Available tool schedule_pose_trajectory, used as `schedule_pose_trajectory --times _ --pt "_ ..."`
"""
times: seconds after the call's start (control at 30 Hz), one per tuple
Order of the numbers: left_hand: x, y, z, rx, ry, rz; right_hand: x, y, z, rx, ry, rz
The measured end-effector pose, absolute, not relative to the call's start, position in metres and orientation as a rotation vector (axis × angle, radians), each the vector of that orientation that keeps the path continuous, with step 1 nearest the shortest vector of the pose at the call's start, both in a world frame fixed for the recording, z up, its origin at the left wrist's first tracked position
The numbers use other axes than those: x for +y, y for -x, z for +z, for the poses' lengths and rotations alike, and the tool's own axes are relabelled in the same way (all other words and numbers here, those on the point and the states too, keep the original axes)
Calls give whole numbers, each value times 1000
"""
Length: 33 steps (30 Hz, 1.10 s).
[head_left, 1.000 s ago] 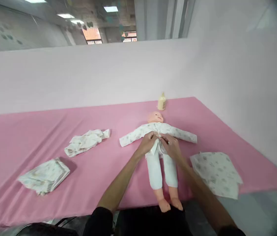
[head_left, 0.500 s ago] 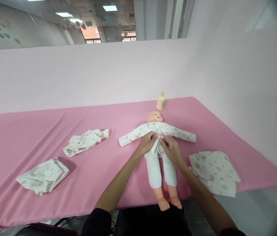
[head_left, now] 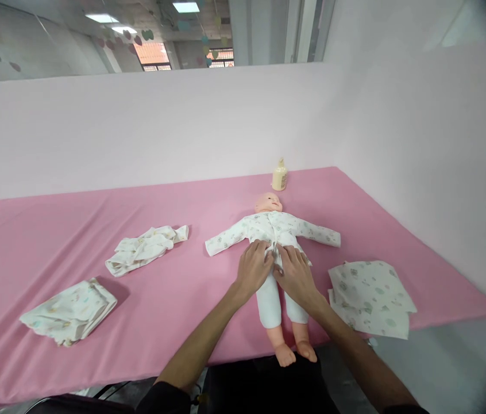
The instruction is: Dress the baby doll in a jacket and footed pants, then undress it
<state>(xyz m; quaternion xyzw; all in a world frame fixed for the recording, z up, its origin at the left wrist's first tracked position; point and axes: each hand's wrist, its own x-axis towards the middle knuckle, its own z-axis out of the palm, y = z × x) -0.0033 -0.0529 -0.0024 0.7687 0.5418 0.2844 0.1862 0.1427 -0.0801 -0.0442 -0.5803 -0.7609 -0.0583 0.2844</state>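
A baby doll [head_left: 269,299] lies on its back on the pink-covered table, its head away from me and its feet at the front edge. It wears a white printed baby shirt [head_left: 264,223], with the sleeves spread to both sides, and white leg coverings. Across the lower front of the shirt, my left hand [head_left: 254,267] rests with its fingers on the cloth. My right hand [head_left: 297,273] lies beside it, palm down, fingers spread over the shirt's lower front and thumb apart. The shirt's middle hem is partly hidden under both hands.
Folded printed cloth [head_left: 372,296] lies right of the doll. A crumpled white garment [head_left: 146,250] and another folded cloth [head_left: 70,310] are on the left. Behind the doll's head stands a pale yellow pump bottle [head_left: 280,177]. A white wall [head_left: 139,132] borders the table [head_left: 191,207].
Both hands have gone from pinching at the middle of the shirt front to resting lower on it, fingers spread. The shirt front now lies flatter. The view has shifted slightly.
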Motion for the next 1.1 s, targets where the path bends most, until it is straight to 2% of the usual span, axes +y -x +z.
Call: schedule_pose_trajectory --times 0.2,0.33,0.5,0.63,0.87,1.1 --pt "-62 7 -9 1429 -2420 837 -78 -145 -48 -1943 1538 -130" --pt "-76 8 -17 1342 -2807 719 -85 -161 -55 -1979 1394 -23" --pt "-86 12 -20 1342 -3047 592 -99 -195 -65 -2044 1294 -49" --pt "-86 16 -20 1286 -2980 558 -100 -220 -71 -2048 1314 -47" --pt "-92 30 -30 1425 -2622 848 -87 -227 -75 -2002 1466 -27" --pt "-93 30 -37 1324 -2731 1030 -96 -206 -58 -1716 1417 116"
